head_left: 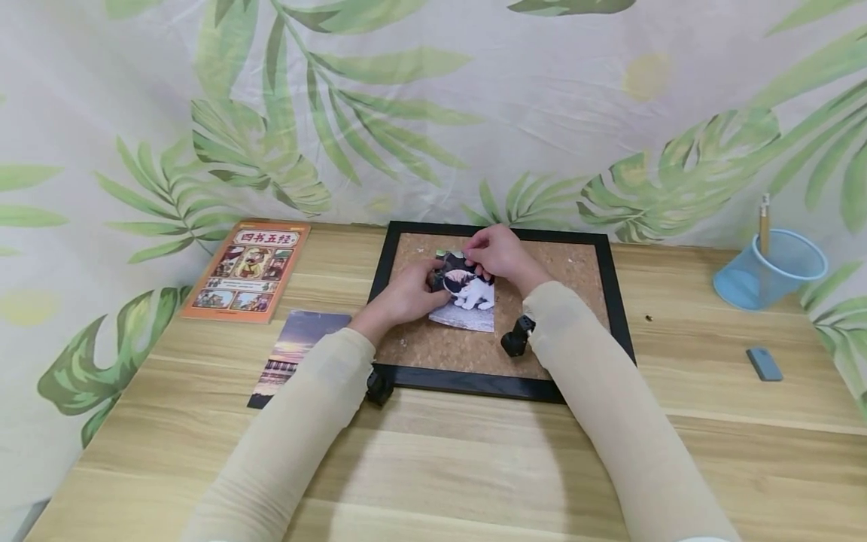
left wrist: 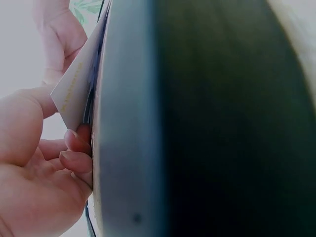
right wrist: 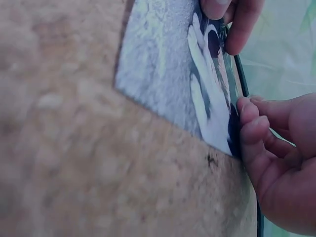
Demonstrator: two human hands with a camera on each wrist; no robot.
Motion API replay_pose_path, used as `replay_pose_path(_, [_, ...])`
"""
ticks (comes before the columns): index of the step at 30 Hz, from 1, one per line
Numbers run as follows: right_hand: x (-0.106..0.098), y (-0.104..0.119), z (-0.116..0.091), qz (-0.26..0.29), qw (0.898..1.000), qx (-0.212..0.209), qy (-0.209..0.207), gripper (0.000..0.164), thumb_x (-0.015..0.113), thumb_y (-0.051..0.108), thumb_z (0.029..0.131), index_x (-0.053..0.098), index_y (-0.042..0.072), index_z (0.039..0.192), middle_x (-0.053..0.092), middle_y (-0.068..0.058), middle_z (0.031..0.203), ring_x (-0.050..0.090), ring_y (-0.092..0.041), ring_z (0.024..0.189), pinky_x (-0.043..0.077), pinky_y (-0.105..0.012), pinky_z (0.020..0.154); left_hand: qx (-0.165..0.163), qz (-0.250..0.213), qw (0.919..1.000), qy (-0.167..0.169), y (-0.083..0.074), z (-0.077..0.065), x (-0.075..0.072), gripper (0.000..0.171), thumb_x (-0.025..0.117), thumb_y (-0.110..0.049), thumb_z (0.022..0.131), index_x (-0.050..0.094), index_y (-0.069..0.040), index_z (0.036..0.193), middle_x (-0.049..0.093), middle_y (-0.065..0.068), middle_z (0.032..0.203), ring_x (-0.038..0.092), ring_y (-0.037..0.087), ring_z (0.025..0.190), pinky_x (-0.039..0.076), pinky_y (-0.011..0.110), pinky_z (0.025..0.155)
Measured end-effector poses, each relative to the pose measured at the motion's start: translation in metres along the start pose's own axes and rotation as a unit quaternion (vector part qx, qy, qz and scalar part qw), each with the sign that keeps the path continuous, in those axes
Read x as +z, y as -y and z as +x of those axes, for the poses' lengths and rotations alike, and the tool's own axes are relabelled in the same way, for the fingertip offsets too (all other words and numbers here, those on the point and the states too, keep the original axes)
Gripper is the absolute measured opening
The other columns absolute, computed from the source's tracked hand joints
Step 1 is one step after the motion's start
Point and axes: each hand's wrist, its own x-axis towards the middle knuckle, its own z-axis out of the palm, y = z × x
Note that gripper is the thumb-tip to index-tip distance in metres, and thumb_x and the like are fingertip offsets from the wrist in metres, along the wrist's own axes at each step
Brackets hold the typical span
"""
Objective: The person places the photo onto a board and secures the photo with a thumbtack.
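A photo (head_left: 467, 305) of a black-and-white cat lies over the cork board (head_left: 528, 361), which has a black frame. At the photo's left edge my left hand (head_left: 409, 290) pinches it, thumb over the front. In the left wrist view, the pale back of the photo (left wrist: 74, 89) lifts off the board near the curled fingers (left wrist: 76, 160). My right hand (head_left: 501, 252) is bent over the top right part of the photo, its thumb and fingers pinching at the edge. The right wrist view shows its fingertips (right wrist: 254, 128) right against that edge; anything small between them is hidden.
A sunset photo (head_left: 298, 346) lies left of the board, partly under my left sleeve. Behind it is an orange book (head_left: 247, 271). To the right stand a blue mesh cup (head_left: 768, 271) with pencils, a grey-blue eraser-like block (head_left: 764, 364) and a tiny dark object (head_left: 649, 318).
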Motion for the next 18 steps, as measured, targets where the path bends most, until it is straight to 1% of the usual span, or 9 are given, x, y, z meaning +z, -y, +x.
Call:
replay_pose_path(4, [0.004,0.005,0.005,-0.019,1.000,0.015,-0.004,0.019,0.062,0.010,0.109,0.075,-0.003,0.115,0.071,-0.006,0.087,0.057,-0.010,0.057,0.049,-0.022,0.054,-0.008,0.000,1.0000,0.006,0.000,-0.001,0.000,0.074,0.075,-0.030,0.097,0.047,-0.004,0.160,0.066,0.010,0.112,0.064,0.023,0.094,0.053,0.035,0.080])
replay_pose_path(7, [0.006,0.011,0.008,-0.028,0.999,0.033,-0.008,0.018,0.062,0.009,0.109,0.075,-0.004,0.110,0.069,-0.004,0.081,0.058,-0.009,0.056,0.050,-0.022,0.055,-0.014,0.002,0.9999,0.008,0.002,0.001,0.002,0.075,0.075,-0.032,0.097,0.046,-0.007,0.161,0.065,0.008,0.113,0.064,0.023,0.095,0.053,0.036,0.080])
replay_pose_path(9, [0.008,0.015,0.009,-0.035,0.998,0.046,-0.012,0.017,0.062,0.008,0.108,0.075,-0.004,0.108,0.068,-0.003,0.078,0.058,-0.009,0.055,0.051,-0.022,0.055,-0.013,0.006,0.9999,0.007,0.003,0.001,0.002,0.075,0.075,-0.033,0.098,0.045,-0.006,0.161,0.065,0.008,0.114,0.064,0.023,0.096,0.053,0.037,0.081])
replay_pose_path(12, [0.010,0.017,0.013,-0.046,0.997,0.065,-0.018,0.016,0.063,0.008,0.108,0.075,-0.003,0.107,0.067,-0.003,0.077,0.059,-0.009,0.055,0.052,-0.022,0.055,-0.015,0.006,0.9998,0.006,0.000,-0.002,0.001,0.075,0.074,-0.034,0.098,0.045,-0.006,0.162,0.064,0.009,0.116,0.062,0.023,0.097,0.052,0.037,0.082])
replay_pose_path(15, [0.010,0.018,0.016,-0.069,0.994,0.077,-0.022,0.015,0.063,0.010,0.109,0.075,0.001,0.106,0.067,-0.001,0.076,0.059,-0.009,0.054,0.052,-0.022,0.054,-0.011,0.004,0.9999,0.009,-0.005,-0.006,0.000,0.075,0.073,-0.033,0.099,0.044,-0.005,0.162,0.064,0.011,0.117,0.062,0.023,0.097,0.051,0.037,0.083])
replay_pose_path(18, [0.009,0.019,0.017,-0.094,0.992,0.085,-0.024,0.015,0.064,0.013,0.108,0.074,0.002,0.103,0.065,0.001,0.070,0.058,-0.009,0.052,0.051,-0.022,0.052,-0.008,0.003,0.9999,0.010,-0.007,-0.006,0.000,0.075,0.073,-0.032,0.098,0.044,-0.005,0.162,0.064,0.012,0.117,0.062,0.023,0.097,0.052,0.036,0.085])
